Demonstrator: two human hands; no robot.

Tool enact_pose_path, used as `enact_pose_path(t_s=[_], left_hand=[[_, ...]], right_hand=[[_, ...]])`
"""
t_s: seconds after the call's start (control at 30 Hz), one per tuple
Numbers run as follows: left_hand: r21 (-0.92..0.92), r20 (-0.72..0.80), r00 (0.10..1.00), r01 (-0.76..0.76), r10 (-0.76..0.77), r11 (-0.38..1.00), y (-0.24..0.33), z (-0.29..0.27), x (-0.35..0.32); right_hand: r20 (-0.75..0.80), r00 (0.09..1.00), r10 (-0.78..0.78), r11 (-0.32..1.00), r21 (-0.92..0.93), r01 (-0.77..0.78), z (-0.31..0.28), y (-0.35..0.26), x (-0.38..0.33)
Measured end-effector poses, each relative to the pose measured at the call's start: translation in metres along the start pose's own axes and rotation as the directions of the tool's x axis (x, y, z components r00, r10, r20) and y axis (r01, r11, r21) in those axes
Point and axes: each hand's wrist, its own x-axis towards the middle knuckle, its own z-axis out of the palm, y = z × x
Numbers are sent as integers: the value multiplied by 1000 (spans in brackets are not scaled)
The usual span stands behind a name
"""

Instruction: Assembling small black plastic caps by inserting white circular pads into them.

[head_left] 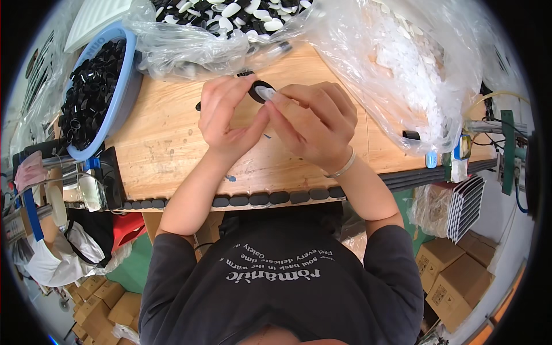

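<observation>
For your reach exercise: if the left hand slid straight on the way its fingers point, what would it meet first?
Probably the clear bag of black and white parts, past the black ring that the left hand pinches; depth is unclear.

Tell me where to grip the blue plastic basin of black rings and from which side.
Grip the blue plastic basin by its thick rolled rim, from the right, table-facing side. That rim edge is bare and within reach, while the black rings fill the inside.

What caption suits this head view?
Both hands, left hand and right hand, hold a black ring with white insert above a wooden table.
</observation>
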Motion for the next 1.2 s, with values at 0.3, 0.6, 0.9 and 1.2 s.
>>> enact_pose_path(t_s=[0.3,0.6,0.9,1.2], left_hand=[[42,7,999,-31,31,999,-2,-4,5],[28,25,998,-52,51,998,-3,-2,4],[24,35,994,-100,99,995,-2,1,5],[32,59,992,-111,109,993,-3,4,1]], right_hand=[[58,988,141,979,144,-148,4,1,-6],[250,820,515,717,399,-572,-5,-5,2],[694,439,571,66,494,-867,-9,0,-1],[698,373,611,-119,547,-829,-6,2,-7]])
